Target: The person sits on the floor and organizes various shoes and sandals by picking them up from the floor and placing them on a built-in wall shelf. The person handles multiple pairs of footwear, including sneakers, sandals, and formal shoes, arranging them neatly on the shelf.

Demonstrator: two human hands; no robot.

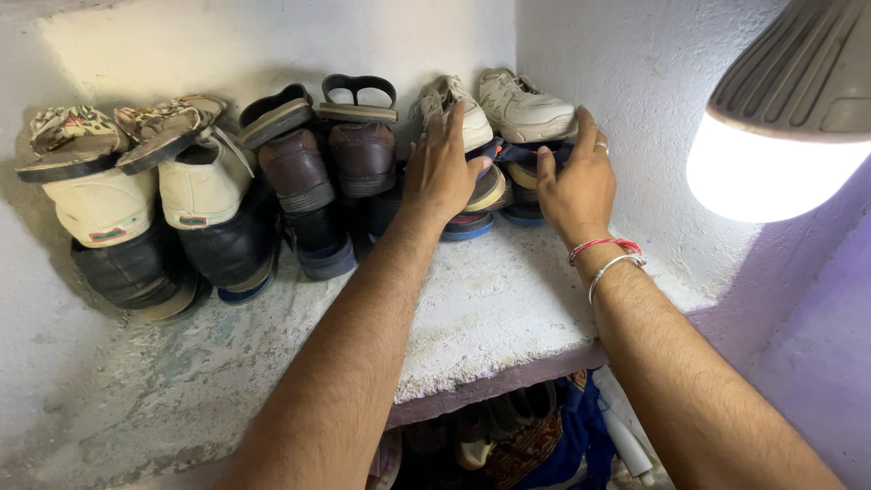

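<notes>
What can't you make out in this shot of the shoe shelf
- Head view: the stacked sandals are mostly covered by the left hand and right hand, so whether the fingers grip them is unclear.
- Head view: the things under the shelf are in shadow and cut off by the bottom edge.
- Head view: the lamp is cut off by the right edge.

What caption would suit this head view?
Both hands, left hand and right hand, rest on stacked shoes along a rough shelf.

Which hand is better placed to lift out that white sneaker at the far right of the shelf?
The right hand, probably: it rests directly below the white sneaker. The left hand lies over the neighbouring shoe.
</notes>
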